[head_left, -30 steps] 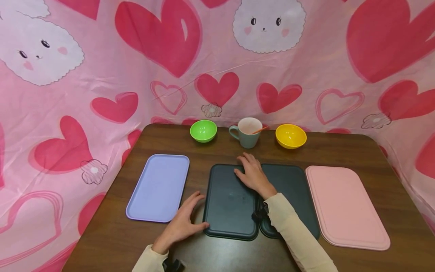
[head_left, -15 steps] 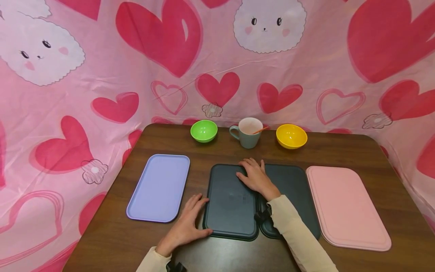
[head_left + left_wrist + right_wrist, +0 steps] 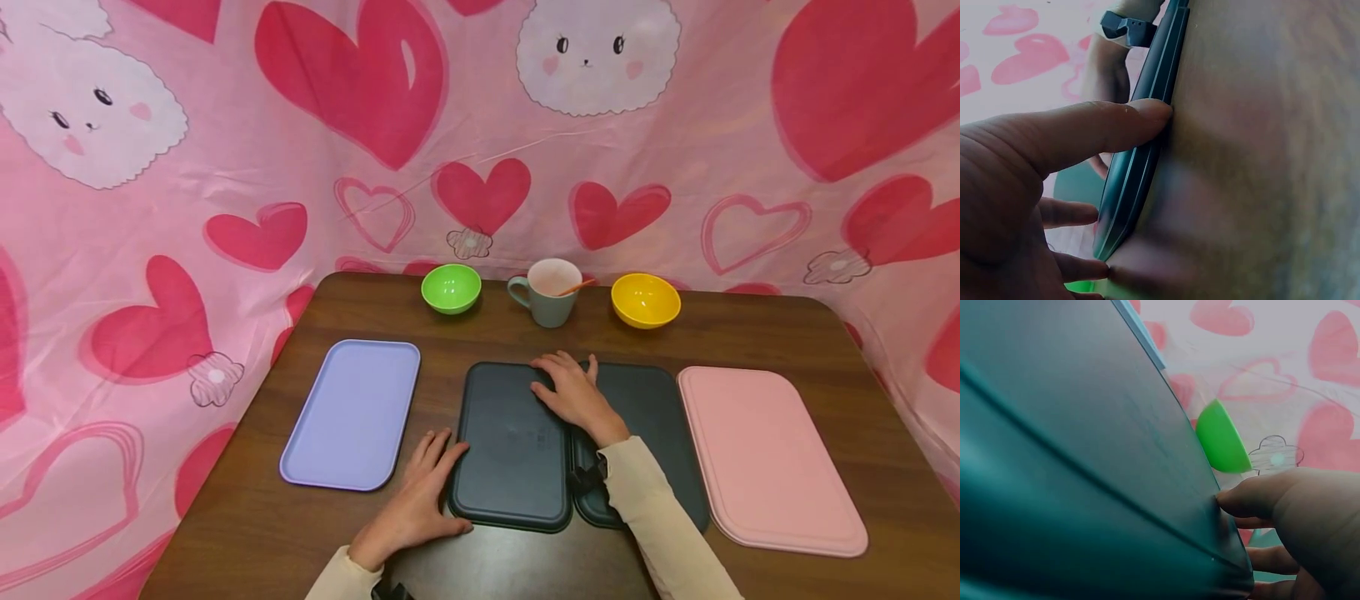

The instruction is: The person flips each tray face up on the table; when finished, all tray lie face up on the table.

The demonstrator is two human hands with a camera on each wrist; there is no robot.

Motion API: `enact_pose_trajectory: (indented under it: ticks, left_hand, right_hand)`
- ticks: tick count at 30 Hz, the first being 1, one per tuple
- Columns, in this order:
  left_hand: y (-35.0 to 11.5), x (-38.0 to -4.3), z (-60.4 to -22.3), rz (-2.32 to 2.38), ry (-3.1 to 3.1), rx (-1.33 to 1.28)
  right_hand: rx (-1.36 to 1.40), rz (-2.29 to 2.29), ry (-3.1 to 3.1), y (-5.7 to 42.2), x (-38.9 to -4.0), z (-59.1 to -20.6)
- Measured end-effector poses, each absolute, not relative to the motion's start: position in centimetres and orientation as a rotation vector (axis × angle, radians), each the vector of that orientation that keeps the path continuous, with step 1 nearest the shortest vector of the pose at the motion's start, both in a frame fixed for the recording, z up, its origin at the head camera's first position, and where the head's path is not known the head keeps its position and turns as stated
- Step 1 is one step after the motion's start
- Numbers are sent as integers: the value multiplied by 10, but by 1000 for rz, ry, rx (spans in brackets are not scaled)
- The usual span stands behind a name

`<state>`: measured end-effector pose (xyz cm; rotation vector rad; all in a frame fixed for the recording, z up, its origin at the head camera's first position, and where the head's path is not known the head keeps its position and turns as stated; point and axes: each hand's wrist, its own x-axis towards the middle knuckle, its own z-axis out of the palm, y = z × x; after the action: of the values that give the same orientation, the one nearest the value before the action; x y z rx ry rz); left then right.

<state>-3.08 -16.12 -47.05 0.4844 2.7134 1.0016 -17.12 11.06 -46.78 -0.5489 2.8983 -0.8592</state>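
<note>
A dark green rectangular tray lies in the middle of the table, its raised flat face upward. My left hand is spread around its near left corner. In the left wrist view, the thumb touches the tray's edge, with the other fingers farther along the side. At the far right corner is my right hand. Its thumb lies at the tray's top edge in the right wrist view, while the fingers reach past the edge. A second dark green tray lies right beside it, partly hidden under the right forearm.
A lilac tray lies at the left and a pink tray at the right. Along the back stand a green bowl, a grey-green mug with an orange stick in it, and a yellow bowl. Heart-patterned cloth hangs behind.
My left hand has come in to the right against the middle dark tray's edge. The right hand has shifted slightly right and nearer along its far corner. The trays stay put.
</note>
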Motion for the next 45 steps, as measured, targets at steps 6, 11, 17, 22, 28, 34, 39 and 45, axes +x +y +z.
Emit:
enact_pose_trajectory:
  ticks: [6, 11, 17, 22, 28, 34, 39, 45]
  left_hand:
    - [-158, -30, -471, 963, 2722, 486]
    - [-156, -29, -471, 936, 2712, 492]
    - [-155, -29, -471, 939, 2714, 490]
    - [-157, -32, -474, 985, 2740, 504]
    - [-160, -35, -477, 1072, 2759, 501]
    - [-160, -35, -479, 1166, 2773, 479]
    - [-161, -35, -480, 1204, 2767, 473]
    - [-163, -33, -481, 1281, 2729, 459]
  right_hand:
    - [-575, -925, 2906, 112, -169, -470]
    - [-592, -980, 2906, 113, -167, -470]
    - [-605, -1003, 2911, 115, -167, -471]
    - [-624, -1028, 2915, 115, -167, -471]
    - [-621, -1020, 2908, 114, -168, -471]
    - [-609, -1044, 2903, 112, -167, -472]
    - [-605, -1066, 2905, 111, -168, -474]
    - [-593, -1086, 2896, 110, -168, -476]
